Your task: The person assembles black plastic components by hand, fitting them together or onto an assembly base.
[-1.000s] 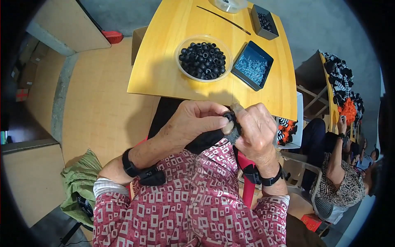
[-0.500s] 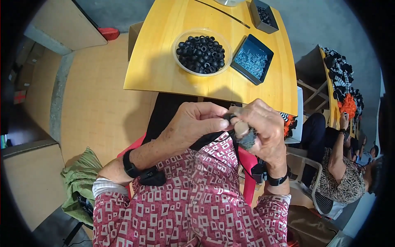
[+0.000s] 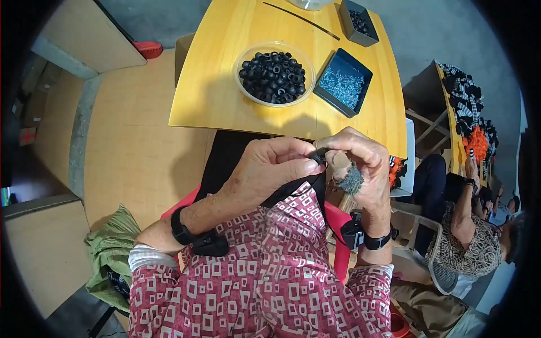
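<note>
The yellow bench (image 3: 225, 84) lies ahead, well apart from both hands. Left hand (image 3: 270, 169) and right hand (image 3: 360, 163) meet fingertip to fingertip, pinched closed on one small black ring (image 3: 321, 155) between them, with a grey-blue tuft (image 3: 350, 181) tucked under the right palm.

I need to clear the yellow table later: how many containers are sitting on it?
4: a round clear bowl of black rings, a dark tray of small pale parts, a dark box behind, and a clear container cut by the top edge.
</note>
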`<state>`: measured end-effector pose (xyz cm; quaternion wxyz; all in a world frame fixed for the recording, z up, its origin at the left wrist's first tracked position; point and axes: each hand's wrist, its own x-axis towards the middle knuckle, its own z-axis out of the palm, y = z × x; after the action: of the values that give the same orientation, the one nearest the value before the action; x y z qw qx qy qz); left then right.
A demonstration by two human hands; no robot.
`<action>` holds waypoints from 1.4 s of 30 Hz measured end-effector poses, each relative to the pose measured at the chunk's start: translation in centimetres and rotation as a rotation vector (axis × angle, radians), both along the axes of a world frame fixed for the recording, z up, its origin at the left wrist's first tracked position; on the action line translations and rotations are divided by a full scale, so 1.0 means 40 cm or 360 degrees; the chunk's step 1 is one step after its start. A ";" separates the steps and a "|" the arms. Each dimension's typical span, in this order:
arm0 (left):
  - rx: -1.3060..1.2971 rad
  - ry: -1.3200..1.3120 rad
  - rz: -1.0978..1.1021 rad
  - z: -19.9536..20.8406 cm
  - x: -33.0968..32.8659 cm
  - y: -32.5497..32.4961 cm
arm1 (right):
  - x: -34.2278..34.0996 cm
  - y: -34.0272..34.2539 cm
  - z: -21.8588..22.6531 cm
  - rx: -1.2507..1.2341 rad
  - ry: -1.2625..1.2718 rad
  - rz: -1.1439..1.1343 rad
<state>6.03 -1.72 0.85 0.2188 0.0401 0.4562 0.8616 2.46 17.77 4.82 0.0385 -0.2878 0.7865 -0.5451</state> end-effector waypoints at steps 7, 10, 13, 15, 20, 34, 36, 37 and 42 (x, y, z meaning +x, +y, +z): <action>0.0019 0.0018 0.0081 0.006 0.001 0.009 | 0.011 -0.005 -0.007 -0.0238 -0.0169 -0.0134; -0.0047 0.0098 0.0072 -0.003 0.006 0.008 | 0.022 -0.013 -0.003 -0.0156 -0.0111 -0.0207; -0.0061 0.0109 0.0069 -0.002 0.007 0.006 | 0.039 -0.021 -0.022 -0.0067 0.0325 -0.0305; 0.0067 0.0031 0.0059 0.005 0.004 0.006 | 0.037 -0.017 -0.013 -0.0044 0.0340 -0.0303; 0.0020 0.0057 0.0052 0.004 0.006 0.009 | 0.035 -0.020 -0.016 -0.0229 0.0211 -0.0276; -0.0006 0.0091 0.0083 0.003 0.005 0.010 | 0.052 -0.026 -0.026 -0.0427 0.0026 -0.0392; 0.0062 0.0034 0.0092 0.002 0.003 0.011 | 0.051 -0.025 -0.030 -0.0397 0.0084 -0.0398; 0.0064 0.0035 0.0091 0.002 0.002 0.011 | 0.051 -0.025 -0.031 -0.0367 0.0141 -0.0406; 0.0080 0.0032 0.0073 -0.001 0.003 0.009 | 0.053 -0.026 -0.033 -0.0302 0.0188 -0.0426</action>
<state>6.16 -1.34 0.80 0.1934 0.0438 0.4374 0.8771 4.59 16.74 3.51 -0.1082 -0.2144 0.7636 -0.5993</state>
